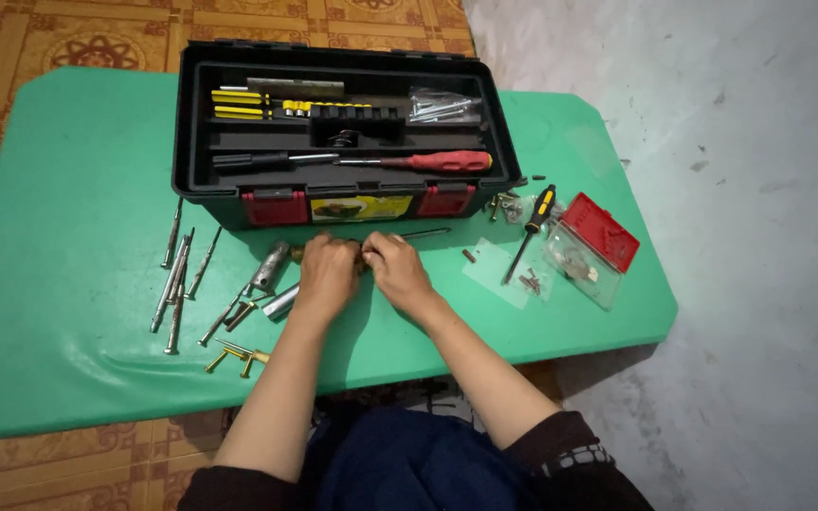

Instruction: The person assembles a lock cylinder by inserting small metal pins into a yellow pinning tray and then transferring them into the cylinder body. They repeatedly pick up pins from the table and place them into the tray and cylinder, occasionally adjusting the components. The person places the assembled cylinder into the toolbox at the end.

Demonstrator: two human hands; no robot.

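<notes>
Both hands meet on the green table (68, 312), just in front of the open black toolbox (338, 132). The left hand (327, 273) is curled into a loose fist, its fingers bent under and hidden from above, so what they close on cannot be made out beyond a small brownish piece showing between the two hands. The right hand (398, 270) lies knuckles up just beside it, fingers bunched together and pinching at the near end of a thin metal rod (425, 232). That rod lies flat on the table with its long axis running left to right, parallel to the front wall of the toolbox, its free end pointing away to the right and slightly toward the box. Just left of the left hand lie two stubby metal sockets (271, 266), tilted on the diagonal, and farther left a scatter of long steel bits and nails (175, 284), most lying roughly front to back. A few brass-coloured screws (237, 357) sit near the table's front edge. To the right of the hands, a black-and-yellow screwdriver (532, 227) lies diagonally with its tip toward the person, over a clear plastic bag (499, 270), and beside it a small clear case with a red lid (594, 246) stands open. Inside the toolbox tray, a red-handled screwdriver (428, 161) lies left to right.
</notes>
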